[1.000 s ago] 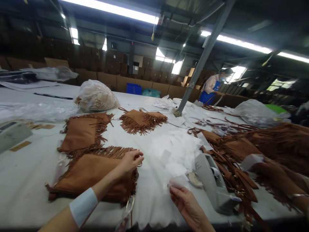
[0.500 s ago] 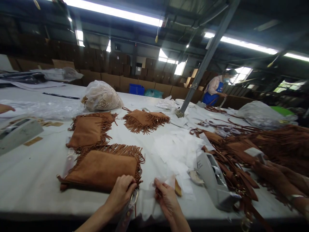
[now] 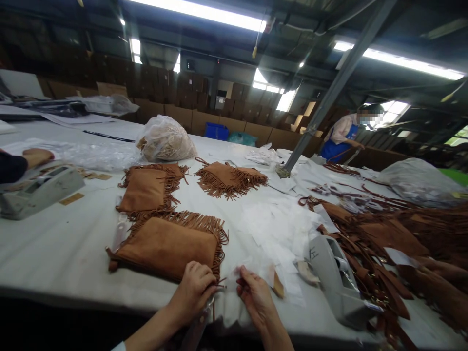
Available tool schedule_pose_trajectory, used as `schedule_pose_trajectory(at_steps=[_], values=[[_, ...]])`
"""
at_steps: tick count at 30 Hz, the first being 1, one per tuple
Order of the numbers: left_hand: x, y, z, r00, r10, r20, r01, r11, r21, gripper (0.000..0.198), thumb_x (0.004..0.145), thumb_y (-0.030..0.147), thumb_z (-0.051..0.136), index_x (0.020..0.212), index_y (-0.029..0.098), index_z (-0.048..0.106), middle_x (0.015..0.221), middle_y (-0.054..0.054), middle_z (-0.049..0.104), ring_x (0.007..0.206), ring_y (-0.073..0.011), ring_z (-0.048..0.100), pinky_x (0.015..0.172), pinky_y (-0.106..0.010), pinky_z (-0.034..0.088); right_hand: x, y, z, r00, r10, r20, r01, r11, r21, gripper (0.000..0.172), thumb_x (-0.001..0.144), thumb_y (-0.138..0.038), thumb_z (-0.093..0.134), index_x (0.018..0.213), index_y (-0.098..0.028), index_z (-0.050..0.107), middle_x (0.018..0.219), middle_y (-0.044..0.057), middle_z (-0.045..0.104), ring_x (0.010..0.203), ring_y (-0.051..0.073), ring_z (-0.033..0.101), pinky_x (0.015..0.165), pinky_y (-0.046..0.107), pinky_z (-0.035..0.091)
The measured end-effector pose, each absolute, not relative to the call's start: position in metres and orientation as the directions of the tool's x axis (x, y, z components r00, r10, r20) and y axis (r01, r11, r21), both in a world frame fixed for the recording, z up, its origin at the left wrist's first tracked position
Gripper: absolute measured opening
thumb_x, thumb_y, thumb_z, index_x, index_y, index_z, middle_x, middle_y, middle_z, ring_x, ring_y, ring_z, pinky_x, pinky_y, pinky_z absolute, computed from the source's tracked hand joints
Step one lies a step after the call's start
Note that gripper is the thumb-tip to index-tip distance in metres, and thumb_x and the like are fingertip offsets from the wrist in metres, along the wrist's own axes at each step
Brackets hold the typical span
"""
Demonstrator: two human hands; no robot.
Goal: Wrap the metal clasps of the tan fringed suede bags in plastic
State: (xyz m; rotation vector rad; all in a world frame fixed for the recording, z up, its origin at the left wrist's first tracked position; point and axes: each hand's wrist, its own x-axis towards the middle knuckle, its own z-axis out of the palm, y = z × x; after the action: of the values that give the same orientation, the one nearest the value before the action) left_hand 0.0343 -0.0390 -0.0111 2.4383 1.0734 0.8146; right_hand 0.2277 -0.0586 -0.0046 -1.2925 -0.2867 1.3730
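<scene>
Fringed bag [image 3: 171, 246] near table's [image 3: 66, 248] front edge, long axis left-right, leftward of both hands. Left hand [image 3: 197, 290] nearer, closed on strands [image 3: 221, 282] at near-right corner; right hand [image 3: 254, 295] pinches translucent film [image 3: 234, 274].

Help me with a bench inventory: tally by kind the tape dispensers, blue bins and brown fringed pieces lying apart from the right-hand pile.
Tape dispensers: 2
Blue bin: 1
Brown fringed pieces: at least 3; overlaps hide the exact number
Total: at least 6
</scene>
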Motion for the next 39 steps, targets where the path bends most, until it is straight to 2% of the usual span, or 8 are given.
schedule_pose_trajectory(at_steps=[10, 15, 17, 23, 27, 29, 36, 39], values=[[0.040, -0.039, -0.018, 0.464, 0.805, 0.369, 0.674, -0.591, 0.443, 0.025, 0.090, 0.008, 0.036, 0.079, 0.017, 0.056, 0.079, -0.004, 0.058, 0.077, -0.0206, 0.048, 0.080, -0.039, 0.036, 0.223, -0.060, 0.001, 0.249, 0.847, -0.470, -0.486, -0.310, -0.817, 0.037, 0.050, -0.041, 0.087, 0.065, -0.012, 0.069, 0.064, 0.001, 0.066, 0.057, 0.009, 0.054, 0.052, 0.019, 0.042], [0.035, -0.041, -0.017, 0.530, 0.734, 0.425, 0.588, -0.679, 0.439, 0.006, 0.087, 0.023, 0.058, 0.092, 0.021, 0.059, 0.090, -0.002, 0.061, 0.086, -0.0212, 0.051, 0.087, -0.042, 0.034, 0.225, -0.059, -0.001, 0.232, 0.838, -0.495, -0.544, -0.310, -0.780, 0.036, 0.048, -0.038, 0.088, 0.064, -0.013, 0.068, 0.061, 0.000, 0.065, 0.056, 0.009, 0.056, 0.052, 0.019, 0.044], [0.033, -0.041, -0.016, 0.565, 0.685, 0.459, 0.557, -0.728, 0.400, 0.014, 0.083, 0.028, 0.064, 0.094, 0.022, 0.059, 0.093, -0.002, 0.062, 0.088, -0.0212, 0.051, 0.087, -0.041, 0.034, 0.229, -0.059, -0.004, 0.225, 0.839, -0.496, -0.550, -0.311, -0.775, 0.035, 0.049, -0.038, 0.087, 0.064, -0.013, 0.068, 0.059, 0.001, 0.065, 0.055, 0.010, 0.057, 0.053, 0.021, 0.046], [0.033, -0.028, -0.017, 0.697, 0.499, 0.515, 0.482, -0.858, 0.180, 0.015, 0.087, 0.031, 0.057, 0.080, 0.018, 0.060, 0.082, -0.003, 0.066, 0.077, -0.0188, 0.052, 0.071, -0.034, 0.034, 0.243, -0.053, -0.026, 0.222, 0.861, -0.458, -0.520, -0.293, -0.802, 0.033, 0.053, -0.038, 0.086, 0.069, -0.016, 0.068, 0.064, 0.003, 0.068, 0.057, 0.014, 0.061, 0.056, 0.025, 0.051], [0.029, -0.024, -0.011, 0.651, 0.648, 0.396, 0.456, -0.750, 0.478, 0.007, 0.087, 0.025, 0.058, 0.088, 0.022, 0.064, 0.078, 0.000, 0.066, 0.077, -0.0164, 0.055, 0.073, -0.032, 0.035, 0.242, -0.054, -0.026, 0.209, 0.863, -0.459, -0.544, -0.287, -0.788, 0.032, 0.053, -0.035, 0.087, 0.070, -0.015, 0.068, 0.065, 0.003, 0.068, 0.057, 0.013, 0.061, 0.055, 0.024, 0.051], [0.027, -0.026, -0.008, 0.654, 0.686, 0.318, 0.446, -0.690, 0.570, 0.014, 0.090, 0.023, 0.053, 0.097, 0.027, 0.065, 0.080, 0.001, 0.066, 0.080, -0.0163, 0.054, 0.075, -0.032, 0.034, 0.239, -0.056, -0.021, 0.206, 0.856, -0.475, -0.576, -0.286, -0.766, 0.032, 0.052, -0.034, 0.087, 0.068, -0.014, 0.068, 0.063, 0.002, 0.067, 0.055, 0.011, 0.059, 0.054, 0.023, 0.051], [0.033, -0.038, -0.006, 0.769, 0.602, 0.216, 0.513, -0.782, 0.353, 0.021, 0.090, 0.023, 0.048, 0.108, 0.021, 0.058, 0.092, -0.006, 0.061, 0.087, -0.0236, 0.047, 0.076, -0.038, 0.033, 0.234, -0.063, -0.015, 0.174, 0.861, -0.477, -0.663, -0.256, -0.704, 0.027, 0.056, -0.029, 0.086, 0.067, -0.013, 0.068, 0.064, 0.001, 0.067, 0.056, 0.008, 0.058, 0.056, 0.020, 0.049], [0.033, -0.040, -0.007, 0.751, 0.619, 0.229, 0.516, -0.767, 0.382, 0.022, 0.092, 0.020, 0.044, 0.106, 0.021, 0.060, 0.091, -0.006, 0.060, 0.086, -0.0231, 0.047, 0.076, -0.038, 0.033, 0.233, -0.065, -0.013, 0.156, 0.868, -0.471, -0.662, -0.262, -0.702, 0.026, 0.056, -0.029, 0.086, 0.067, -0.013, 0.068, 0.067, 0.001, 0.068, 0.058, 0.008, 0.058, 0.058, 0.020, 0.049]])
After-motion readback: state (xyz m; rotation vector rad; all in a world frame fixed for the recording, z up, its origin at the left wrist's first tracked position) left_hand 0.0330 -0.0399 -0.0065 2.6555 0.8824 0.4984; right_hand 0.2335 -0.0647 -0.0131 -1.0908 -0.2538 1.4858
